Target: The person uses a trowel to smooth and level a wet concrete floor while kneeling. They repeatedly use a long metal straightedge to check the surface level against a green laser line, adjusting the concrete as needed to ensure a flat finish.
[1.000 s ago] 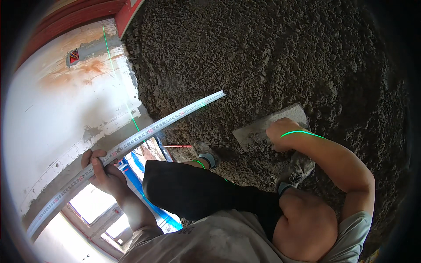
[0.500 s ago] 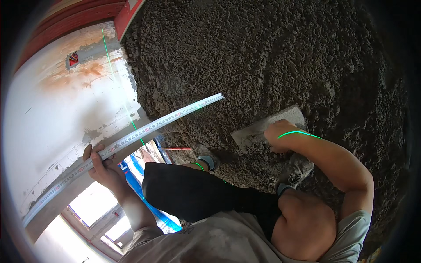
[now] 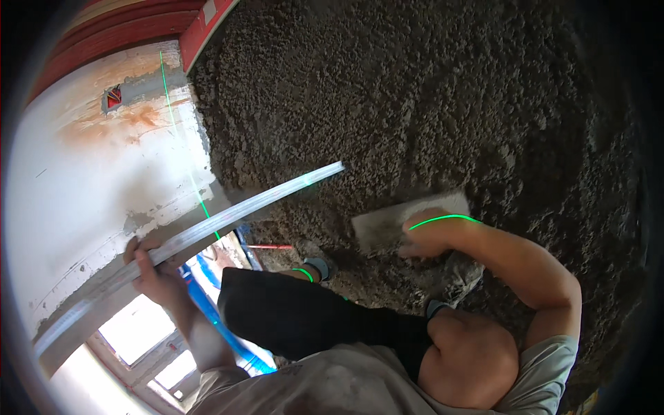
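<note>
My left hand (image 3: 158, 275) is closed around a long white measuring rod (image 3: 232, 216), its fingers wrapped over it. The rod slants from the lower left up to a free end over the dark mortar. Motion blurs its scale. In my right hand (image 3: 432, 232) is a flat rectangular plastering trowel (image 3: 377, 225), its blade lying on or just above the rough, wet-looking mortar (image 3: 401, 97). The trowel's handle is hidden under my fist. A green laser line crosses the rod and my right wrist.
On the left stands a white, patched wall (image 3: 76, 180) with a red socket box (image 3: 113, 97). A red board (image 3: 207, 28) borders the mortar at the top. My feet and bent legs rest close to the trowel. A thin red stick (image 3: 270, 247) lies near my foot; blue sheeting (image 3: 207, 297) lies below the rod.
The trowel and my right hand have shifted slightly left and nearer to me. The rod's end sits a little lower in the view, and its markings have blurred. The whole view has moved slightly.
</note>
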The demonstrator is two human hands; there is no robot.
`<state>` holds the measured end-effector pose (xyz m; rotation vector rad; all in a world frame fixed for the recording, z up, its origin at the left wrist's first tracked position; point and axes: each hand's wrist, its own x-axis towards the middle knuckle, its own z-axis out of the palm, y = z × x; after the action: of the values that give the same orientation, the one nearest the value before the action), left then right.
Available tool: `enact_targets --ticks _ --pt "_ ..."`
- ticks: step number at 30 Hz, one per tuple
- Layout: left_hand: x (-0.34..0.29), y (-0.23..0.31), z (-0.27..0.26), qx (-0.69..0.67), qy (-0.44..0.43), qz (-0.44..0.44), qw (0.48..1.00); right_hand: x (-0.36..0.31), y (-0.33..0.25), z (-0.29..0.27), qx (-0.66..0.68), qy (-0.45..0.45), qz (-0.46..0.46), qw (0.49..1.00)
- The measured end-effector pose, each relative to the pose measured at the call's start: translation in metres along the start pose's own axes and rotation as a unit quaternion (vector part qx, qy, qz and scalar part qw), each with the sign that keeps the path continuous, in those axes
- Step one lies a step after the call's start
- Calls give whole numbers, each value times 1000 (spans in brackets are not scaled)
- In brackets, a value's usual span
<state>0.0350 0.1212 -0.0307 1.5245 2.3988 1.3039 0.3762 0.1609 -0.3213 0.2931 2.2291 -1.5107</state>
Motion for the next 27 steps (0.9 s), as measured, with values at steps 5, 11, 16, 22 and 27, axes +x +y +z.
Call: enact_targets --ticks 5,11,16,22,27 --pt "74 8 -56 24 18 16 999 13 -11 32 280 51 -100 953" --pt "42 34 -126 280 66 69 955 34 34 -35 73 299 24 951" --pt "-14 61 -133 79 147 -131 977 -72 128 -177 32 519 137 843" --pt "-48 64 -157 79 168 -90 978 -94 111 -252 95 530 198 819" --pt "-25 41 -51 -302 9 -75 950 -68 35 -119 79 400 256 877"
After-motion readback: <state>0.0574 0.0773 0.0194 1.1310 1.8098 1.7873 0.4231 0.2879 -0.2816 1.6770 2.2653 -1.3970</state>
